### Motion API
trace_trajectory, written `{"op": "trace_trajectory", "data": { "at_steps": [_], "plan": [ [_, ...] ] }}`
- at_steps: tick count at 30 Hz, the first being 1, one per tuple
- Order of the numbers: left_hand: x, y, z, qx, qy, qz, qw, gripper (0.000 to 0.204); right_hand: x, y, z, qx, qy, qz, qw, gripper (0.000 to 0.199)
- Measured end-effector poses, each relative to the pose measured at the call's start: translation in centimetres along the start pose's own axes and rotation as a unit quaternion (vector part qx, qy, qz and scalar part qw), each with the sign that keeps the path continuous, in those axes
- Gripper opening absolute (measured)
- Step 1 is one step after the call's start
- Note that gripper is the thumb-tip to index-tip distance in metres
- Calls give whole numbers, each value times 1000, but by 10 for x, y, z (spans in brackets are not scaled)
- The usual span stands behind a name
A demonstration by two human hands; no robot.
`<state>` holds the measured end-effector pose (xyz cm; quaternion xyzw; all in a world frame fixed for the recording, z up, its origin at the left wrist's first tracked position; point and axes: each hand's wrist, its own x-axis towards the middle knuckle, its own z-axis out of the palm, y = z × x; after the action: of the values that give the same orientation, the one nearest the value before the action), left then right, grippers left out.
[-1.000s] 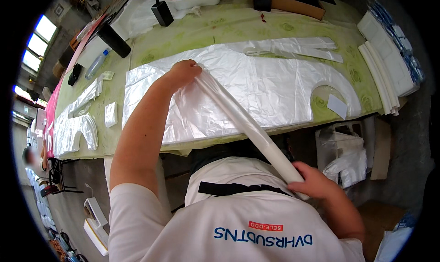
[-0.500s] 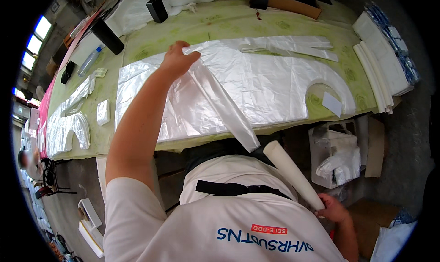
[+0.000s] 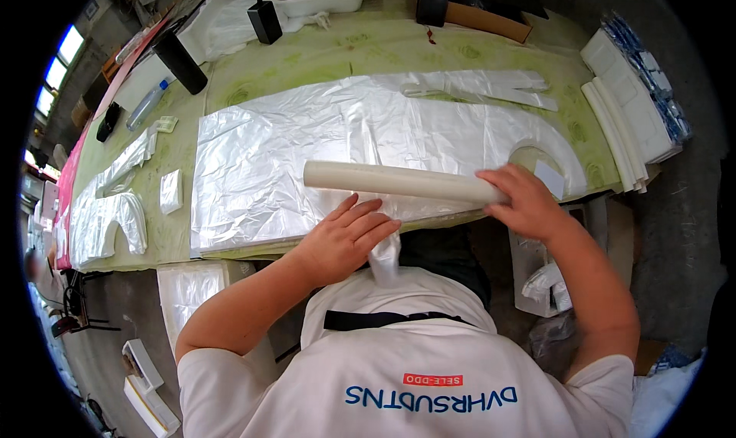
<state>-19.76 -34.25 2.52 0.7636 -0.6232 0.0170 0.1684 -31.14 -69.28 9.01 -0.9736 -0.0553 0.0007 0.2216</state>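
Observation:
A cream-white tube point(image 3: 391, 180) lies level across the front of a thin, shiny plastic apron point(image 3: 261, 162). My right hand point(image 3: 525, 200) is wrapped round the tube's right end. Just below its left part is my left hand point(image 3: 345, 242), open, with fingers stretched toward the tube and the palm down. Beside the left fingertips a narrow strip of the film point(image 3: 383, 258) hangs over the table's front edge. The apron lies spread flat, with a rounded cut-out at the right and long ties at the far side. Its part behind the tube is hidden.
The apron rests on a green-patterned table cover point(image 3: 307, 62). A folded film piece point(image 3: 132, 219) and a small packet point(image 3: 171, 191) lie to the left. A bottle point(image 3: 148, 104) and black cylinder point(image 3: 180, 66) stand beyond them. More white tubes point(image 3: 613, 135) lie at the right.
My right hand has brought the tube up from beside my body to over the apron. My left hand has come back from the far edge, leaving the lifted film strip lower.

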Motion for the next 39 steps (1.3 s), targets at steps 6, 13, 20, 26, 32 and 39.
{"op": "trace_trajectory", "data": {
  "at_steps": [6, 13, 20, 26, 32, 39],
  "plan": [
    [5, 0, 0, -33, 68, -8, 997, 56, 70, 42, 20, -71, 53, 38, 995, 59],
    [3, 1, 8, -5, 29, -34, 999, 55, 78, 32, 30, -175, 183, -27, 967, 56],
    [2, 2, -8, -129, 6, -88, 988, 57, 46, -61, 77, 3, 108, -223, 969, 54],
    [7, -1, -10, -218, 79, -116, 966, 67, 66, -67, 104, 106, 117, -186, 970, 33],
    [7, -7, -7, -243, 159, -302, 908, 90, 88, -73, 102, 293, 42, 35, 954, 14],
    [18, -20, -19, -236, 94, -378, 890, 82, 108, -88, 92, 199, -15, 154, 968, 30]
  ]
}}
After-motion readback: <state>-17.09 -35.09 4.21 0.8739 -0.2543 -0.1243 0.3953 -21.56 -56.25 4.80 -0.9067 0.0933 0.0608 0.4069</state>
